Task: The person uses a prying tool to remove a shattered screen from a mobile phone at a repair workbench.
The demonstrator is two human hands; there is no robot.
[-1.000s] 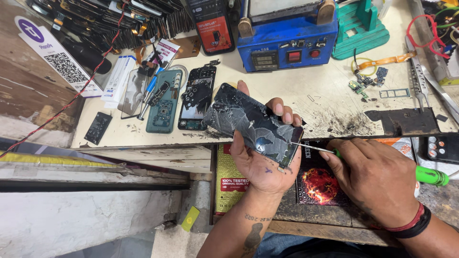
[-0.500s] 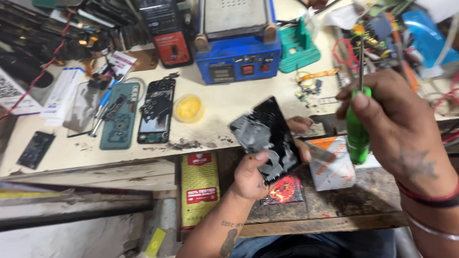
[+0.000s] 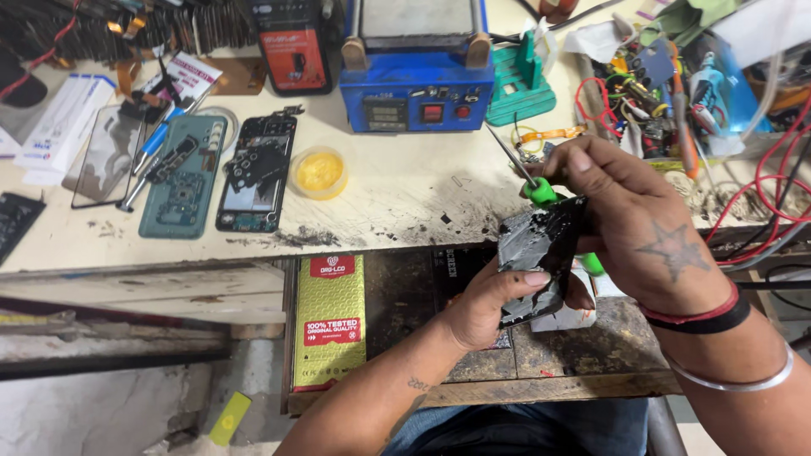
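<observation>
Swung upright within the last second, green screwdriver [image 3: 541,191] now gripped tip-up in closed right hand [image 3: 642,224], beside black phone [image 3: 538,266] clamped in left hand [image 3: 494,308], just below blue machine [image 3: 418,89]; screw work apparently paused.

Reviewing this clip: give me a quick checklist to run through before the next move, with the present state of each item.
1. Left hand grips the opened phone firmly: ok, thumb on top, fingers wrapped underneath.
2. Right hand holds the green-handled screwdriver: ok.
3. Screwdriver tip on the phone: not ok, the shaft points up and away from it.
4. Phone held over the workbench: not ok, it sits past the bench edge, above the lower shelf.
5. Loose screws accounted for: cannot tell, too small to see.
6. Yellow paste tin within the hands' path: ok, it stands apart to the left.
</observation>
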